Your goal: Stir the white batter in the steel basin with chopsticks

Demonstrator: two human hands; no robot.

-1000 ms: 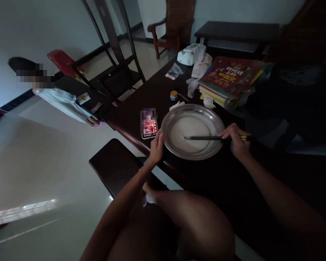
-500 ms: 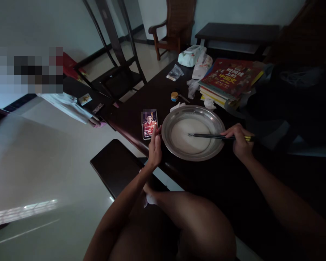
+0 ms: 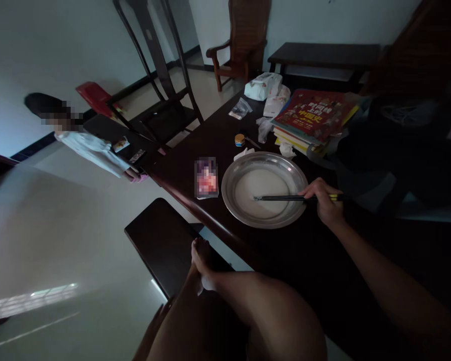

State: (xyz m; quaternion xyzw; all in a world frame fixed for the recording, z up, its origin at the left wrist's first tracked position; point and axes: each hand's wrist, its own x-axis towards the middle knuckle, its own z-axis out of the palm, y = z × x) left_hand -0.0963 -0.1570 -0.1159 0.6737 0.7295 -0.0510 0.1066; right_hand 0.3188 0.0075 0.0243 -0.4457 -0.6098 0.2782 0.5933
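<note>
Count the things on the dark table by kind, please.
Metal basin: 1
Chopsticks, pair in right hand: 1
Phone: 1
Small tin: 1
Book stack: 1
Tissue pack: 1
Total: 6

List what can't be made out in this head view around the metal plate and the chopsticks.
- Left hand: out of sight in the head view, dropped below the table edge near the raised leg.
- Phone screen: blurred out.
- Pale layer in the metal plate: dim light, contents unclear.
- Right hand grip on the chopsticks: fingers cover the upper ends.
- Small tin: too small to read.
</note>
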